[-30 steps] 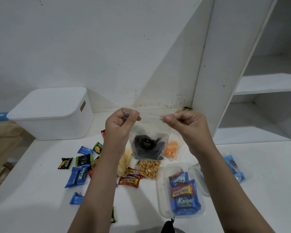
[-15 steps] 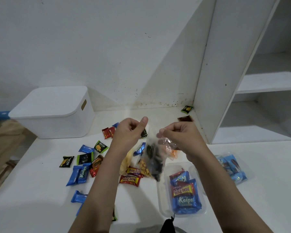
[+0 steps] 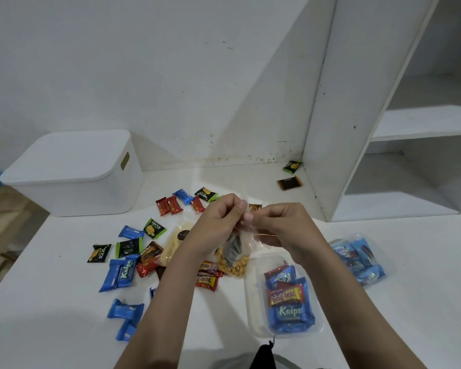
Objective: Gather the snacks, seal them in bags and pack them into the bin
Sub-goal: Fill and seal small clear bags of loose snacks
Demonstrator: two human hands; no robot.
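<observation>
I have the clear bag pinched at its top between both hands above the middle of the worktop — my left hand grips the mouth with thumb and curled fingers, and my right hand pinches the same strip just beside it, the two thumbs nearly touching. Something dark hangs inside the bag; whether the seal is fully shut I cannot tell, since my fingers cover it. Under the bag lies a packet of yellow nuts, and loose snacks are scattered toward the left edge, with two more wrappers off by the back edge against the shelf unit. Two filled bags already rest nearer me: one with blue and red bars toward the front, another toward the right edge. The white bin stands at the back left corner, and its lid looks to be on. My guess is I am midway through sealing, with much gathering left. The risks as I see them: if I run my fingers along the strip unevenly, a gap may stay open and the contents could slip out when I tip the bag toward the bin; trapped air might pop the seal once other bags press on it — and swinging the bag left could sweep loose wrappers off the worktop's edge. The bin also needs its lid lifted first.
</observation>
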